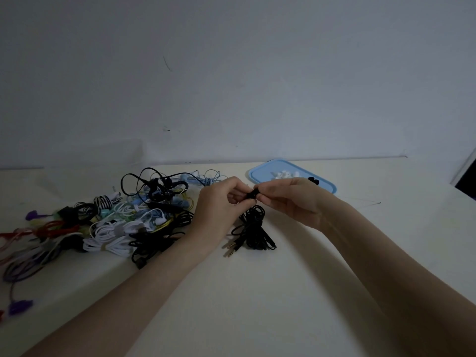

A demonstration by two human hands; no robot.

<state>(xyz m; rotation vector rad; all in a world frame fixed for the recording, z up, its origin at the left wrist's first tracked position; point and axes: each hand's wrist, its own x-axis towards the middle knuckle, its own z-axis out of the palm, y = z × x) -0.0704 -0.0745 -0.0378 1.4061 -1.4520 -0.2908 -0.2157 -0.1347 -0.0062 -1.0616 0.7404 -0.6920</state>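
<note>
Left hand (219, 202), right hand (288, 199) pinch black earbud (252, 195), long axis left-right.

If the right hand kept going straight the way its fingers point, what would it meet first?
Probably the left hand: the right hand points leftward at it, both pinching the black earphone between them.

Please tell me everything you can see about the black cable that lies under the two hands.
The thin black rubber-looking cable lies in a loose, tangled bundle on the pale table. Two gold-coloured jack plugs stick out at its near left. One strand seems to rise to a small black piece pinched between the left hand and the right hand.
</note>
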